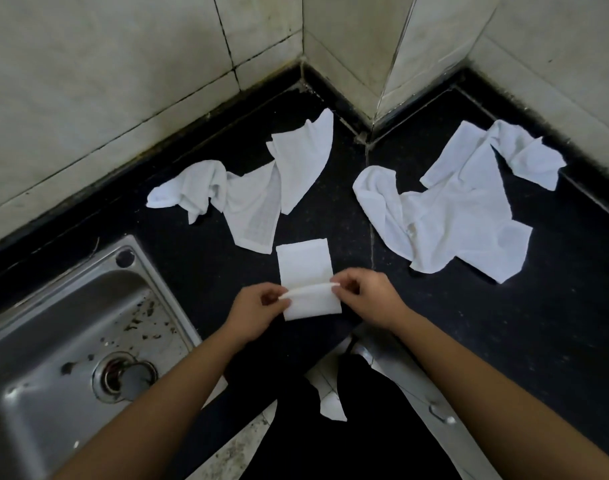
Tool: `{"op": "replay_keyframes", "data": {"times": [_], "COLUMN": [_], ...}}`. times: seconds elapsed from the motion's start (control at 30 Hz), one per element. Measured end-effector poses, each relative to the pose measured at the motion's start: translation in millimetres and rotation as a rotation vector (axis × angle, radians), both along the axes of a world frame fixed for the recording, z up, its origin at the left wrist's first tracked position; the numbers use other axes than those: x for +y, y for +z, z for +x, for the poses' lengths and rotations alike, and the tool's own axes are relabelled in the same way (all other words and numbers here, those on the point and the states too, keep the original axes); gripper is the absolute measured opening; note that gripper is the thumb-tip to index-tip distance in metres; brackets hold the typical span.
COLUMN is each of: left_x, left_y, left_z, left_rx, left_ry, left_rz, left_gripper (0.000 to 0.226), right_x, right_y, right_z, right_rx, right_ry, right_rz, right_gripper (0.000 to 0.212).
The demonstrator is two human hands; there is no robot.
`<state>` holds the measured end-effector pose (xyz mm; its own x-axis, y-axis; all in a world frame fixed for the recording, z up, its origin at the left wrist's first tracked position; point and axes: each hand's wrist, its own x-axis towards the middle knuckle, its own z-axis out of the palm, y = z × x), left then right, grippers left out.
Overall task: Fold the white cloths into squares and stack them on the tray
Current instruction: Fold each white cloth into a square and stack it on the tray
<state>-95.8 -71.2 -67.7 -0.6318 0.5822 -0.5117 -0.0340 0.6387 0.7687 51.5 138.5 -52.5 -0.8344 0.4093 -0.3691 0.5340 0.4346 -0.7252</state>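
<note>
Left hand (258, 303) and right hand (368, 296) mid-fold on 1 white cloth (304, 268); no stack begun in view.

Each hand pinches an end of the cloth's near flap between thumb and curled fingers, lifting it just off the black counter (555, 323). The far part of the cloth lies flat as a narrow strip, so this looks like the fold that would bring it to a square. Beyond it, well apart from each other, 2 crumpled heaps wait unfolded: the left heap (247, 195) touching or nearly touching the strip's far corner, and the right heap (458, 209) by the tiled wall. How many cloths each holds I cannot tell. No tray shows and no finished square is in sight, so I judge the task to be at an early stage. The steel sink (71, 323) sits to the left.
</note>
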Motion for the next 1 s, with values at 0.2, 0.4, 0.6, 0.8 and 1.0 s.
{"op": "replay_keyframes", "data": {"times": [0.2, 0.4, 0.6, 0.8, 1.0], "left_x": [42.7, 66.1, 69.2, 59.7, 37.5], "left_y": [-5.0, -14.3, -21.0, -10.9, -13.9], "left_z": [-30.4, -39.8, -38.2, -22.4, 7.2], "left_rx": [0.049, 0.128, 0.205, 0.133, 0.08], "left_ry": [0.3, 0.388, 0.366, 0.441, 0.404], "left_rz": [-0.042, -0.066, -0.052, -0.037, -0.102], "left_gripper": [0.018, 0.016, 0.017, 0.043, 0.049], "right_x": [13.8, 23.8, 24.3, 15.5, 0.4], "right_y": [-14.8, -34.8, -46.3, -24.8, -23.3], "right_z": [-54.1, -77.3, -82.8, -59.9, -19.1], "right_rx": [0.055, 0.026, 0.029, 0.001, -0.079], "right_ry": [-0.294, -0.341, -0.31, -0.38, -0.268], "right_rz": [-0.12, -0.081, -0.014, -0.089, -0.27], "right_gripper": [0.017, 0.024, 0.027, 0.042, 0.033]}}
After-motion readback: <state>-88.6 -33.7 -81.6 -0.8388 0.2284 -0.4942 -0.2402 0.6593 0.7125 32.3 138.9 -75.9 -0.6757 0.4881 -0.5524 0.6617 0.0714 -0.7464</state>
